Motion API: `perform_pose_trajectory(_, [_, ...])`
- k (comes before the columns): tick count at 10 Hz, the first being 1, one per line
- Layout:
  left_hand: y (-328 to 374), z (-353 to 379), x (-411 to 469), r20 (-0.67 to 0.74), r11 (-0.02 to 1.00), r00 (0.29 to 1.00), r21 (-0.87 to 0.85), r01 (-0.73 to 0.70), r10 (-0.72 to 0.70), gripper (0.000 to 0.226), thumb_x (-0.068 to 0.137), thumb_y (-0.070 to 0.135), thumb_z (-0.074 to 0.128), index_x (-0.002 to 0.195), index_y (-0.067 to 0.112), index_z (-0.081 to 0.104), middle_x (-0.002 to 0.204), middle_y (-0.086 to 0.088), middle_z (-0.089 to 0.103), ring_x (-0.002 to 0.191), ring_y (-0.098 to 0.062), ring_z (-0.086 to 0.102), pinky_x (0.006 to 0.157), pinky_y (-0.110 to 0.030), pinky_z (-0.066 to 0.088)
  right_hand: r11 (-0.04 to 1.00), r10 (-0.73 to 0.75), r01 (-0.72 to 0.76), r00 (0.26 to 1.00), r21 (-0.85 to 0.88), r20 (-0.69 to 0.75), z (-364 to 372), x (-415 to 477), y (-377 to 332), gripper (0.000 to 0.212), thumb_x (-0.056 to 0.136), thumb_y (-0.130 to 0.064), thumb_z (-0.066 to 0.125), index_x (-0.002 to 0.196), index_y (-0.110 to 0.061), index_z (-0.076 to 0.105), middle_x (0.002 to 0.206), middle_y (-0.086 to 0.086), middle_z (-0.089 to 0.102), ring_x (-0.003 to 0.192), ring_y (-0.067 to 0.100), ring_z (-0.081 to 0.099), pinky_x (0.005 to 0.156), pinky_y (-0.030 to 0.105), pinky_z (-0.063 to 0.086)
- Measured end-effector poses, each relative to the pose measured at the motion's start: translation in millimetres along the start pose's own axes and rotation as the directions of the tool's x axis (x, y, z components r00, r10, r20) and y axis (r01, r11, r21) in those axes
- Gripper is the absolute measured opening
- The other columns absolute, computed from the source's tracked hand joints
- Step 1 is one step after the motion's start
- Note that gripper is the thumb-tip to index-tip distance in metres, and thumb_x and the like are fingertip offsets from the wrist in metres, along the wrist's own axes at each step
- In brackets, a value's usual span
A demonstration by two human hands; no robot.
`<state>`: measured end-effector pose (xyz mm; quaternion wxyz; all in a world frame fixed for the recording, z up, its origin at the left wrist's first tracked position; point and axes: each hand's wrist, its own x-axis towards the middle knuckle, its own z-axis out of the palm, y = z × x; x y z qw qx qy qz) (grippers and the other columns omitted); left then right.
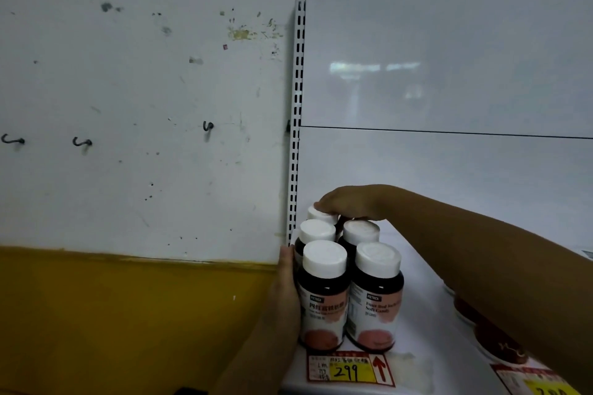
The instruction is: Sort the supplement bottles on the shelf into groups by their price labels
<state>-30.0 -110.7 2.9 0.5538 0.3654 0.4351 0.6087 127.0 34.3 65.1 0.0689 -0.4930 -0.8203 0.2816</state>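
White caps, dark bodies, pink-and-white labels: supplement bottles [349,279] standing upright in two close rows at the left front corner of the shelf [426,324], directly behind the 299 price label [349,369] on the front edge.

Fingers of the right hand [349,202] laid flat and curved over the rearmost cap [321,214], touching it from above; not closed around the bottle. Palm and forearm extending back across the shelf toward the right edge, passing above red-topped containers [494,340] lying partly hidden beneath.

Fingers of the left hand [287,292] pressed flat against the left side of the front-left bottle [322,295], at the left edge of the shelf beside the slotted upright [296,106]. No clenching; bracing contact only, fingertips hidden behind the bottle.

Step in hand, as judged: squaring and compacting the group assigned to the 299 label, with one hand bracing the side and the other seating the back bottle.

Next move, as judged: release both hands only once the rows sit tight and parallel to the front edge. Avoid pushing left beyond the shelf edge. Then read the second yellow label [545,385] at the front right, partly cut off, before handling the containers there.
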Motion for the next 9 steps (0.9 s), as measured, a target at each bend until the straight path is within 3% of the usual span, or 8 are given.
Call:
perform_pose_trajectory(1, [-63.8, 30.1, -1.8, 0.069, 0.997, 0.996, 0.050, -0.052, 0.048, 0.053, 0.089, 0.059, 0.023, 0.107, 0.033, 0.066, 0.102, -0.001, 0.075, 0.092, -0.018, 0.071, 0.072, -0.034, 0.057, 1.000, -0.001, 0.001, 1.000, -0.007, -0.016, 1.7, 1.1, 1.1, 0.043, 0.096, -0.040, 0.039, 0.107, -0.003, 0.058, 0.114, 0.015, 0.063, 0.088, 0.026, 0.059, 0.090, 0.040, 0.048])
perform_pose_trajectory(3, [-67.6, 25.1, 9.6, 0.112, 0.997, 0.991, -0.011, -0.070, 0.071, 0.058, 0.077, 0.066, 0.031, 0.107, 0.034, 0.068, 0.105, -0.004, 0.074, 0.097, -0.022, 0.070, 0.089, -0.046, 0.052, 0.998, 0.020, -0.020, 1.000, 0.053, 0.003, 5.4, 4.8, 0.1, 0.050, 0.096, -0.044, 0.036, 0.123, -0.007, 0.054, 0.123, 0.015, 0.061, 0.095, 0.025, 0.061, 0.090, 0.039, 0.048])
perform_pose_trajectory(4, [-68.3, 22.1, 11.8, 0.103, 0.998, 0.993, -0.010, -0.061, 0.061, 0.057, 0.072, 0.071, 0.032, 0.100, 0.040, 0.070, 0.103, -0.002, 0.075, 0.094, -0.020, 0.071, 0.087, -0.044, 0.052, 1.000, -0.016, 0.015, 0.997, -0.021, -0.081, -0.8, -2.1, -1.8, 0.054, 0.096, -0.049, 0.030, 0.138, -0.017, 0.041, 0.142, 0.006, 0.045, 0.122, 0.024, 0.047, 0.104, 0.038, 0.038])
perform_pose_trajectory(5, [-67.4, 27.2, 3.8, 0.015, 0.999, 0.998, 0.003, -0.053, 0.053, 0.057, 0.087, 0.064, 0.029, 0.115, 0.030, 0.065, 0.108, -0.004, 0.073, 0.097, -0.024, 0.069, 0.088, -0.046, 0.053, 0.991, -0.098, 0.077, 0.976, -0.114, -0.197, -16.3, -23.0, 2.1, 0.057, 0.096, -0.050, 0.029, 0.143, -0.018, 0.034, 0.151, 0.001, 0.033, 0.136, 0.020, 0.032, 0.106, 0.029, 0.022])
perform_pose_trajectory(6, [-57.7, 30.7, -6.5, -0.163, 0.989, 0.979, 0.105, -0.106, 0.122, 0.051, 0.093, 0.058, 0.027, 0.127, 0.030, 0.054, 0.124, 0.000, 0.064, 0.111, -0.020, 0.061, 0.090, -0.041, 0.049, 0.969, -0.142, 0.073, 0.947, -0.236, -0.288, -35.0, -52.9, 20.3, 0.058, 0.094, -0.054, 0.028, 0.142, -0.022, 0.035, 0.151, 0.000, 0.035, 0.135, 0.020, 0.034, 0.104, 0.028, 0.023])
perform_pose_trajectory(7, [-26.2, 37.0, -17.6, -0.304, 0.851, 0.831, 0.413, -0.325, 0.465, 0.048, 0.097, 0.048, 0.025, 0.141, 0.031, 0.037, 0.150, 0.007, 0.036, 0.133, -0.010, 0.033, 0.109, -0.034, 0.023, 0.954, -0.130, 0.028, 0.936, -0.299, -0.328, -54.1, -91.5, 49.1, 0.058, 0.092, -0.057, 0.030, 0.142, -0.027, 0.034, 0.149, 0.001, 0.038, 0.133, 0.022, 0.037, 0.106, 0.031, 0.025])
perform_pose_trajectory(8, [-2.0, 66.1, -31.4, -0.115, 0.607, 0.727, 0.644, -0.465, 0.677, 0.047, 0.098, 0.044, 0.024, 0.141, 0.030, 0.036, 0.148, 0.008, 0.035, 0.122, 0.002, 0.029, 0.102, -0.020, 0.017, 0.930, -0.097, -0.040, 0.933, -0.366, -0.347, -72.6, -138.0, 81.7, 0.059, 0.092, -0.058, 0.031, 0.143, -0.029, 0.031, 0.147, 0.003, 0.041, 0.132, 0.023, 0.039, 0.105, 0.033, 0.027])
perform_pose_trajectory(9, [-8.2, 118.4, -48.1, 0.170, 0.416, 0.735, 0.731, -0.541, 0.657, 0.056, 0.089, 0.048, 0.026, 0.138, 0.025, 0.041, 0.146, 0.008, 0.036, 0.127, 0.002, 0.027, 0.105, -0.017, 0.014, 0.901, -0.107, -0.069, 0.922, -0.428, -0.373, -81.9, -190.5, 120.5, 0.059, 0.093, -0.056, 0.031, 0.144, -0.027, 0.030, 0.147, 0.003, 0.040, 0.132, 0.023, 0.039, 0.106, 0.034, 0.027])
